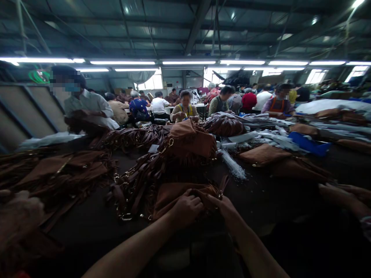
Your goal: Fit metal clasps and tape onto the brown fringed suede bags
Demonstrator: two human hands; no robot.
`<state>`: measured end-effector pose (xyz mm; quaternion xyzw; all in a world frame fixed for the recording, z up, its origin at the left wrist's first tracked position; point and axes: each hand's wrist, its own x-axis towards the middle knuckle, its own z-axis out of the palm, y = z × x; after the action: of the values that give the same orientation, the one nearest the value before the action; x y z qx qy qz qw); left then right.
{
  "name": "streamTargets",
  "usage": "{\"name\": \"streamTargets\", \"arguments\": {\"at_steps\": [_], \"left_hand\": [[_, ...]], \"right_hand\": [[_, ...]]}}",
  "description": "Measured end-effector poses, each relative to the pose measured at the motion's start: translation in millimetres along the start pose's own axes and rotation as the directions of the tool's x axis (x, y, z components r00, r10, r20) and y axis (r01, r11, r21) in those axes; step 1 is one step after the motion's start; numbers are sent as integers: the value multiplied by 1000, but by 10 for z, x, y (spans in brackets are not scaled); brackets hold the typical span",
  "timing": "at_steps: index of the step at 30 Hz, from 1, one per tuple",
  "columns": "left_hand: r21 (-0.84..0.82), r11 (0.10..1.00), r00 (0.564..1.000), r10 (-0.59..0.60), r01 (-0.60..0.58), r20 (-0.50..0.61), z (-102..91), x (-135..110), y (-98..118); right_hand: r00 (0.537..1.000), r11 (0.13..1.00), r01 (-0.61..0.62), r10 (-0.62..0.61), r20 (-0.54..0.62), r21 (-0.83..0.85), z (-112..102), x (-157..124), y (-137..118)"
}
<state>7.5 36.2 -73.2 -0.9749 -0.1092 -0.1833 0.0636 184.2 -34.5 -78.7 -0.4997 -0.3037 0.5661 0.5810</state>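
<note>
A brown fringed bag lies on the dark table in front of me. My left hand is closed on its upper edge, fingers curled over the brown material. At the bag's right end, my right hand pinches the edge near a strap and a small metal fitting. Left of the bag lies a heap of brown straps with gold-coloured clasps. Just beyond it, more brown bags are stacked with their fringes hanging down. The bag's underside is hidden.
Other people's hands work at the left and right edges. Brown bags lie left and right. Clear plastic scraps, white strips and a blue tray lie beyond. A person in white stands far left.
</note>
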Motion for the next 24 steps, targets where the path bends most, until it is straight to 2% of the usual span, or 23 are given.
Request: {"name": "streamTargets", "arguments": {"at_steps": [2,3,6,9,13,16,18,20,21,22,23,24], "left_hand": [[40,999,999,39,-37,-36,-4,17,5],[63,997,997,52,-48,-65,-17,34,8],[71,997,982,40,-27,-187,-80,110,-7],[-124,992,970,-54,25,-237,-121,182,-59],[-396,910,966,-199,121,-163,-79,201,-128],[-463,867,968,-241,183,-68,-29,182,-145],[-492,838,960,-278,236,-13,-5,174,-149],[-515,814,952,-305,269,17,16,170,-152],[-523,808,952,-306,273,25,27,168,-153],[-527,805,953,-303,272,29,38,166,-154],[-529,804,953,-301,270,28,50,165,-154],[-529,806,954,-299,267,25,62,164,-152]], "right_hand": [[996,999,31,-32,-79,-11,64,89,-42],[997,999,31,-31,-70,-10,87,134,-69],[995,999,3,1,104,-39,97,254,-162],[974,989,-22,54,222,-147,46,372,-204],[982,961,-18,69,176,-277,12,537,-120],[986,931,25,37,162,-365,9,592,-89],[986,906,53,19,164,-421,-55,563,-155],[994,798,95,-48,94,-595,-221,485,-286],[993,691,95,-119,17,-716,-344,436,-362],[971,539,58,-226,-78,-840,-487,388,-435],[921,401,-26,-346,-178,-916,-641,346,-500],[847,299,-140,-457,-270,-944,-794,315,-552]]}}
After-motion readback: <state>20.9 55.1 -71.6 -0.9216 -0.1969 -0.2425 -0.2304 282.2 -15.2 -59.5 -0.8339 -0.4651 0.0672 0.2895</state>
